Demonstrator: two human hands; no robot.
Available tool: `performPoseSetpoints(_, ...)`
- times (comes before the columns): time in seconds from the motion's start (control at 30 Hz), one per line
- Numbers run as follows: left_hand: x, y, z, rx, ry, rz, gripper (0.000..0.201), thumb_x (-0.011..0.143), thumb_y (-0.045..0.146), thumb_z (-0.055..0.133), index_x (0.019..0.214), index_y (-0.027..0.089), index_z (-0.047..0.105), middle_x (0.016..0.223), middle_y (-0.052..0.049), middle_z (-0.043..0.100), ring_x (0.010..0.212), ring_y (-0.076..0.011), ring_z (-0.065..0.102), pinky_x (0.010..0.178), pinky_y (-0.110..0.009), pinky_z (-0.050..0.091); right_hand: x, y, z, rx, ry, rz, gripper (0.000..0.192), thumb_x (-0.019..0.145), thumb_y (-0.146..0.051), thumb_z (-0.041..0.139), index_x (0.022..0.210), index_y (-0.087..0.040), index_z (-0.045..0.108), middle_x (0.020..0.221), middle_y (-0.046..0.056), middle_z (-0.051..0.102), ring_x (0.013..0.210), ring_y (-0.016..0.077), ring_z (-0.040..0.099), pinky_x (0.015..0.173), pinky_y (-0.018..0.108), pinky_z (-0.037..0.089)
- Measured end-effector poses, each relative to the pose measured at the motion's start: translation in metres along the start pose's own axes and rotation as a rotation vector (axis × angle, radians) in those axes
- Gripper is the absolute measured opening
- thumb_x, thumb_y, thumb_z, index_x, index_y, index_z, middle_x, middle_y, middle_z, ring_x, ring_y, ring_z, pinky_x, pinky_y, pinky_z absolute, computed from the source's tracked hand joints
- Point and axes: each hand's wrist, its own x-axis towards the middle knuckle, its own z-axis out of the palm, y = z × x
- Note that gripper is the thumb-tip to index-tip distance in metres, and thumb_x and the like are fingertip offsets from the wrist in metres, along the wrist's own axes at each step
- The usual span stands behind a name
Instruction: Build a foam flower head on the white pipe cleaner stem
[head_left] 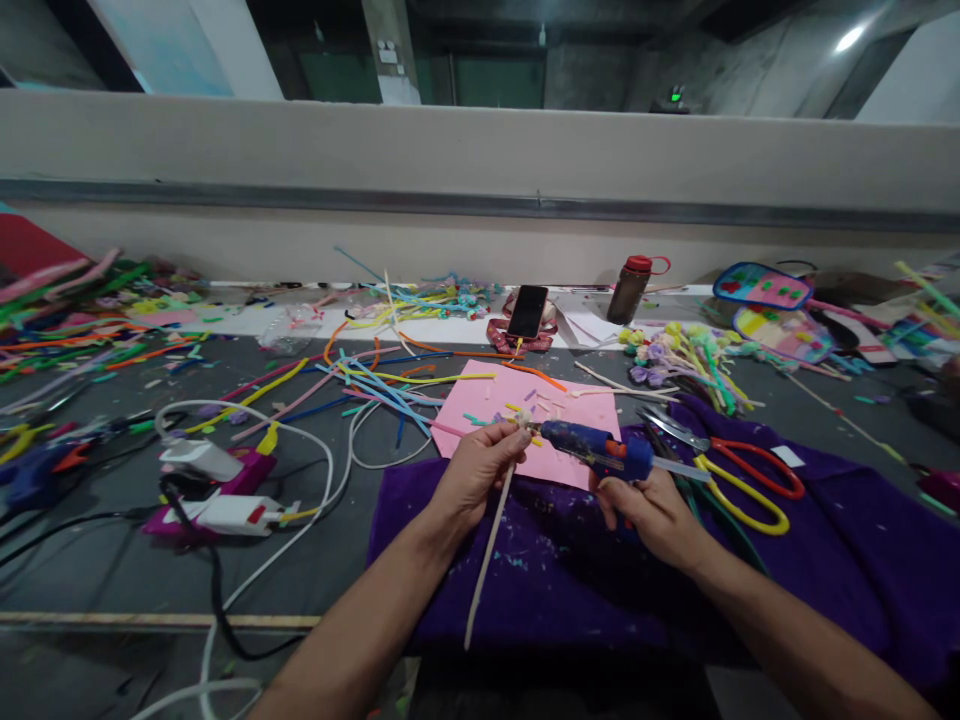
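My left hand (480, 465) pinches a white pipe cleaner (489, 560) near its top, and the stem hangs down toward me. A small pale tuft shows at the upper end by my fingertips. Wrapped round the handle of a blue glue gun (592, 448) is my right hand (652, 510). The gun's nozzle points left and meets the tuft, though I cannot tell if it touches. A clear glue stick (681, 468) sticks out of its back. Beneath both lies a pink sheet (577, 400) with short cut pieces on it.
A purple cloth (540, 580) covers the front edge. Red-and-yellow scissors (750, 480) lie right. Power strips with cables (217, 500) sit left, near another glue gun (37, 475). Behind are loose pipe cleaners (382, 385), a phone (528, 312), a bottle (628, 292) and pipe-cleaner flowers (675, 355).
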Motion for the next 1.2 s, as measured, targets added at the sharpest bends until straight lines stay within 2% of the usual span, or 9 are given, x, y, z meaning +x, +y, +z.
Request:
performPoseSetpoints(0.23, -0.0008, -0.0014, 0.0004, 0.055, 0.051, 0.011, 0.029, 0.064, 0.04, 0.069, 0.071, 0.012, 0.062, 0.052, 0.004, 0.048, 0.037, -0.0007, 0.027, 0.037, -0.019, 0.012, -0.0007, 0.0004, 0.0021, -0.021, -0.01, -0.005, 0.046, 0.086, -0.044, 0.036, 0.053, -0.016, 0.051, 0.052, 0.001, 0.051, 0.05, 0.0118, 0.048, 0.049, 0.024, 0.033)
performPoseSetpoints(0.53, 0.0044, -0.003, -0.005, 0.047, 0.096, 0.02, 0.028, 0.063, 0.037, 0.07, 0.064, 0.011, 0.06, 0.05, 0.003, 0.049, 0.036, -0.0011, 0.027, 0.037, -0.02, 0.012, -0.0007, 0.0014, -0.0031, 0.167, 0.048, -0.091, 0.041, 0.088, -0.04, 0.036, 0.059, -0.016, 0.054, 0.051, 0.0, 0.05, 0.048, 0.0109, 0.045, 0.049, 0.024, 0.033)
performPoseSetpoints(0.8, 0.0027, -0.0025, -0.0032, 0.056, 0.051, 0.001, 0.028, 0.064, 0.036, 0.069, 0.073, 0.01, 0.063, 0.05, 0.003, 0.05, 0.035, -0.0009, 0.028, 0.037, -0.02, 0.012, -0.0015, 0.0054, -0.0009, 0.055, -0.005, -0.037, 0.045, 0.087, -0.042, 0.037, 0.054, -0.016, 0.052, 0.053, 0.001, 0.051, 0.05, 0.0108, 0.045, 0.049, 0.024, 0.032)
performPoseSetpoints(1.0, 0.0011, -0.001, -0.0011, 0.047, 0.014, -0.028, 0.026, 0.065, 0.036, 0.068, 0.067, 0.011, 0.06, 0.05, 0.004, 0.051, 0.034, -0.0008, 0.027, 0.037, -0.021, 0.009, -0.001, 0.0073, -0.0009, -0.012, -0.022, -0.015, 0.048, 0.088, -0.044, 0.035, 0.053, -0.016, 0.052, 0.052, 0.001, 0.049, 0.05, 0.0112, 0.046, 0.051, 0.024, 0.032)
performPoseSetpoints(1.2, 0.0007, -0.0002, -0.0006, 0.049, 0.036, -0.048, 0.026, 0.065, 0.035, 0.068, 0.06, 0.012, 0.055, 0.047, 0.004, 0.05, 0.033, -0.0013, 0.027, 0.037, -0.022, 0.009, -0.0005, 0.0045, -0.0014, -0.083, -0.045, 0.012, 0.053, 0.086, -0.052, 0.032, 0.052, -0.016, 0.052, 0.051, 0.002, 0.05, 0.05, 0.0124, 0.048, 0.051, 0.025, 0.032)
